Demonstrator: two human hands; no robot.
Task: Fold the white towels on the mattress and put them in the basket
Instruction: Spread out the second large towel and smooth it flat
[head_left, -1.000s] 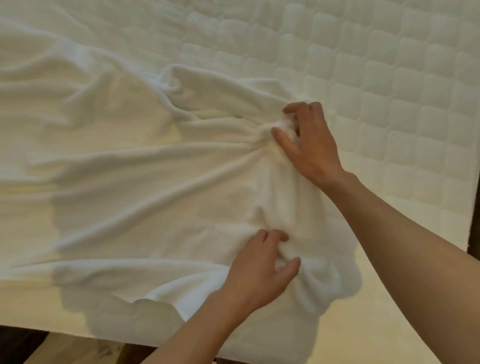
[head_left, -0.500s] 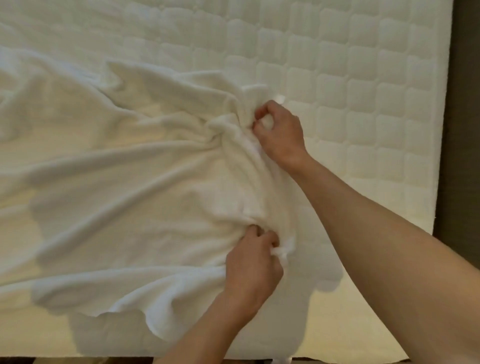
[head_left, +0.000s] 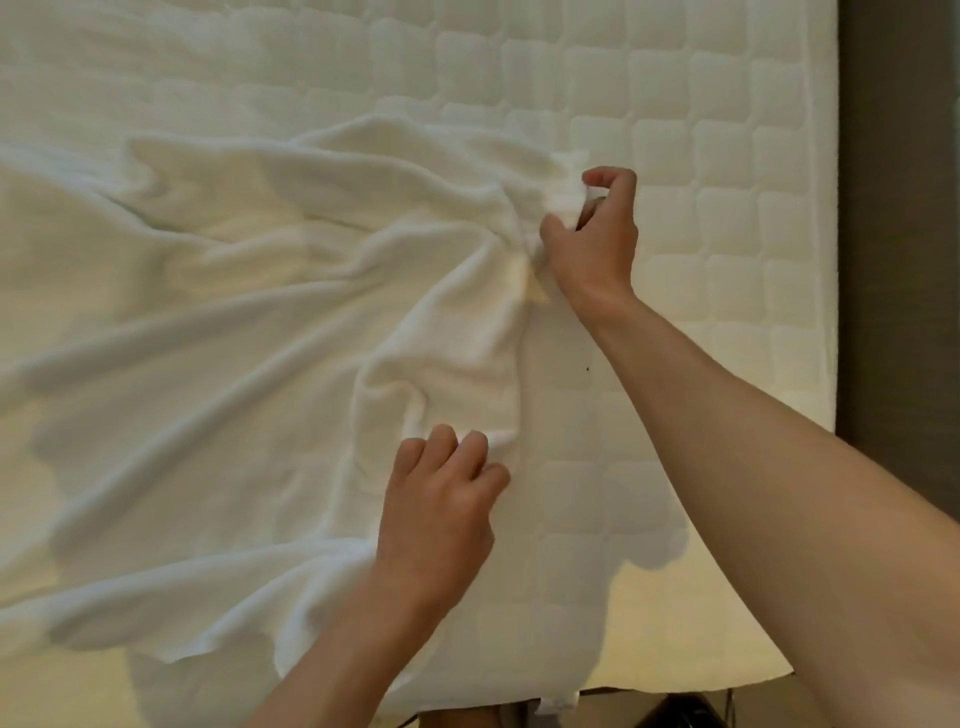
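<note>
- where the view begins at the left, a white towel (head_left: 234, 338) lies spread and rumpled on the quilted mattress (head_left: 727, 156), and its long creases run in toward the middle of the frame.
- the white towel passes out of the left edge of the picture, so how far it goes on cannot be told; its near edge lies in a loose wave close to the front border of the mattress.
- at lower middle the left hand (head_left: 441, 509) comes up from the bottom of the frame, back upward, knuckles bent, set on the right edge of the white towel.
- its fingers and thumb are curled in on the cloth and grip a small fold of that edge, though the fingertips are tucked out of sight under the knuckles.
- just above the left hand sits a soft rounded bulge of cloth, and from there the towel's right edge runs fairly straight up the frame toward the other hand.
- at upper middle-right the right hand (head_left: 592, 244) reaches in on a long bare forearm (head_left: 753, 441) that crosses from the lower right corner.
- it clutches the bunched far corner of the white towel between thumb and curled fingers; a tuft of white cloth shows inside the grasp and the index finger hooks over it.
- creases fan out leftward from that gathered corner.
- right of both hands the square quilting of the mattress shows, with soft shadows lying across it beside the forearm.
- at the far right a dark strip (head_left: 893, 208) stands along the side of the mattress; what it is cannot be told.
</note>
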